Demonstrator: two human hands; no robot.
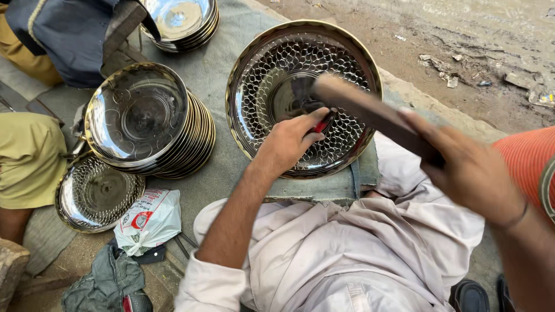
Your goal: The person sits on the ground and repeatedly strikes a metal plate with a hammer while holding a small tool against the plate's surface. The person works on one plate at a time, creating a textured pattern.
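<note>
— What does the person have in front of them?

— A big round metal tray with a punched scale pattern, lying flat on a grey cloth. It sits straight ahead of the person's lap, and both hands work over its near half.

— Which hand is closer to the tray?

— The left hand. It rests on the tray's near inner wall, just short of the plain centre, fingers pinched around a small red-handled punch whose tip points into the tray.

— And the right hand?

— The right hand is clenched around a dark wooden bat. It hovers off the tray's near right rim, higher up and farther out than the left.

— How does the bat lie?

— Its long axis runs from the right hand up and leftward across the tray, with the blurred far end above the punch, near the tray's centre.

— Anything else around the tray?

— To the tray's left stands a stack of plain trays; beyond that, a smaller patterned tray and a white plastic bag.
</note>
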